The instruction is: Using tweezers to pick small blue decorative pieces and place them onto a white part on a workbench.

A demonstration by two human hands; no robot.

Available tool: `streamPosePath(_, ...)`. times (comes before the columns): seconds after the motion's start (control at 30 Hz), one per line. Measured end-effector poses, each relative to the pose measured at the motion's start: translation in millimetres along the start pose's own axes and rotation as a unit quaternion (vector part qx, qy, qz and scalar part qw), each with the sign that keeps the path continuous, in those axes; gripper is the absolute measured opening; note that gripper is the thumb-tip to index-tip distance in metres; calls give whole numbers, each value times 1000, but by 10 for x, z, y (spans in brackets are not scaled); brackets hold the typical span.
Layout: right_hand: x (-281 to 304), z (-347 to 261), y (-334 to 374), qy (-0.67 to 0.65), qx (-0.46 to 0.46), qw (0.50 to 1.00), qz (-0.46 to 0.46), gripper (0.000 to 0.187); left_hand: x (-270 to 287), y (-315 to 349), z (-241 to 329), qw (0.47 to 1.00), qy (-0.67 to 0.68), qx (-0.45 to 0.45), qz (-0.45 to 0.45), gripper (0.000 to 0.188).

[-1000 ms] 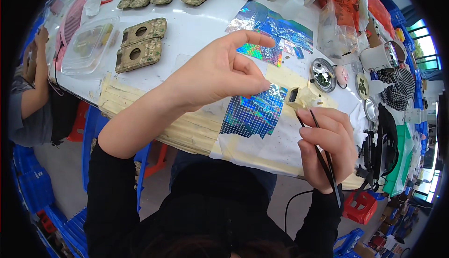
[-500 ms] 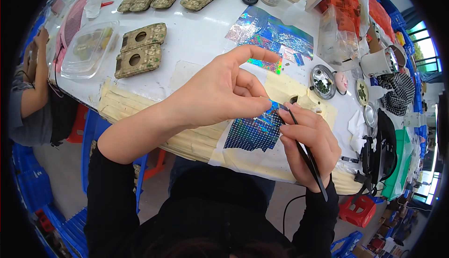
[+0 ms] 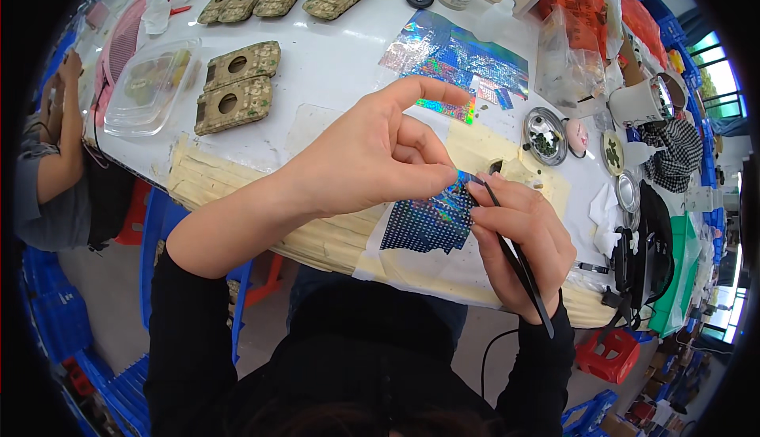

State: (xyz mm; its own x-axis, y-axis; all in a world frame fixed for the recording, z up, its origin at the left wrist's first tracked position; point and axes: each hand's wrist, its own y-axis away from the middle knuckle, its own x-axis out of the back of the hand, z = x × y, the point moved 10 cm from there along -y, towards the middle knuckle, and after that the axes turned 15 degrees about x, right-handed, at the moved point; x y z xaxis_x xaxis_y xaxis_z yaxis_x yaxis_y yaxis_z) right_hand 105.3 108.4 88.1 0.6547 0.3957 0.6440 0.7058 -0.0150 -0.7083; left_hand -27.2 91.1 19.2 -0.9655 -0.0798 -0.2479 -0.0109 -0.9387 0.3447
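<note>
My left hand (image 3: 372, 148) pinches the top corner of a shiny blue holographic sheet (image 3: 423, 227) covered in rows of small dots, with its thumb and a fingertip; another finger curls above. In my right hand (image 3: 526, 235) is a pair of black tweezers (image 3: 518, 259), slanting down across the palm. The fingertips of that hand are close against the sheet's upper right edge, beside my left thumb. What lies exactly between the two hands' fingertips is too small to make out. Beneath the sheet is white paper (image 3: 388, 269) at the table's near edge.
Several camouflage model tank hulls (image 3: 233, 104) stand at the left and back, near a clear plastic box (image 3: 150, 89). More holographic sheet (image 3: 459, 53) lies ahead. Metal dishes with small green parts (image 3: 545, 136) are to the right. Another person (image 3: 59, 152) sits at the far left.
Both hands keep nearly the same pose, with the sheet still pinched and the tweezers still held. Only a very slight shift of the right fingers and the view is visible.
</note>
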Motion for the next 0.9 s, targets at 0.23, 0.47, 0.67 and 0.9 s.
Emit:
streamPosePath(0.23,5,-2,-7,2,-2,1000,0,25,-10,9,16,1000,-11,0,2,65)
streamPosePath(0.47,6,-2,-16,-2,-3,1000,-2,24,-16,15,17,1000,-13,-11,-1,66)
streamPosePath(0.67,7,-5,-38,-6,-2,1000,-7,23,-32,30,39,999,-28,-30,8,67)
streamPosePath(0.9,-3,-2,-30,-6,-3,1000,-11,23,-49,24,26,999,-25,-23,5,67)
